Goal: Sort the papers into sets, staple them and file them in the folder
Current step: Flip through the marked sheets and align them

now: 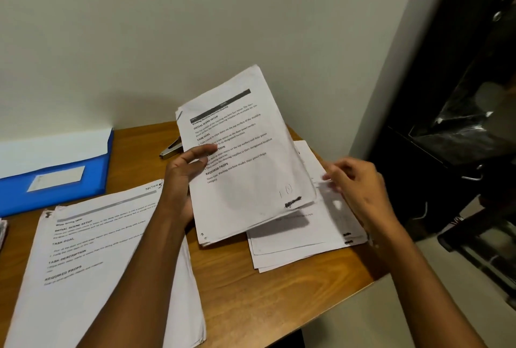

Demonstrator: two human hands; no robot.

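- The left hand (183,171) grips a set of printed papers (245,157) along its left edge, thumb across the top sheet and fingers behind, holding the set tilted up above the worktop (279,291).
- The right hand (354,182) is over a loose pile of sheets (293,238) at the right end of the worktop; its fingers are blurred, and they seem to be pinching the edge of the top sheet, though I cannot tell for sure.
- The lower edge of the held set overlaps the left part of that loose pile.
- A second stack of papers (92,258) lies flat on the near left of the worktop, partly under the left forearm.
- The blue folder (53,182) lies at the far left, against the wall (195,26), with a white label on its cover.
- A metal stapler (171,149) rests on the worktop just behind the held set, near the wall, partly hidden by the papers.
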